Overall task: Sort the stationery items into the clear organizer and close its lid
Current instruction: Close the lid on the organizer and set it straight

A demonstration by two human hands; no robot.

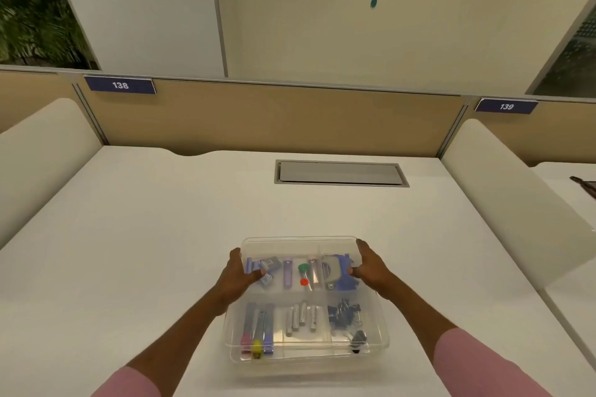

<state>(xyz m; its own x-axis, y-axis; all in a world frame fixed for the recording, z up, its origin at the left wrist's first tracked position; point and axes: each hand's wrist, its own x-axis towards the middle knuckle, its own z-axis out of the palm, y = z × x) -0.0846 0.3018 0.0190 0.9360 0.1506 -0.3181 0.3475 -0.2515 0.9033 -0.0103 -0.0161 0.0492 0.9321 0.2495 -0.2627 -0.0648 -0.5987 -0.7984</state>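
A person's left hand [238,274], reaching from a pink sleeve [129,383], gripped the left edge of the clear lid [300,243], with the fingers curled over its side and the thumb pressed on top. The lid lay over the clear organizer [303,364], which sat on the near middle of the white table [145,235]; whether it was fully seated could not be told. Through the plastic, the near row held coloured markers [258,329] at left, small white pieces [301,317] in the middle and dark binder clips [343,314] at right. In the far row, a blue and grey hole punch [338,271] filled the right compartment, while the smaller items to its left were too blurred to name. The right hand [369,266] clasped the lid's right edge near the far corner, its fingers bent round the rim and its thumb on the lid's top. Beyond the organizer, a grey hatch [340,173] was set into the tabletop, and the far partition carried number plates 138 [120,85] at left and 139 [506,106] at right.
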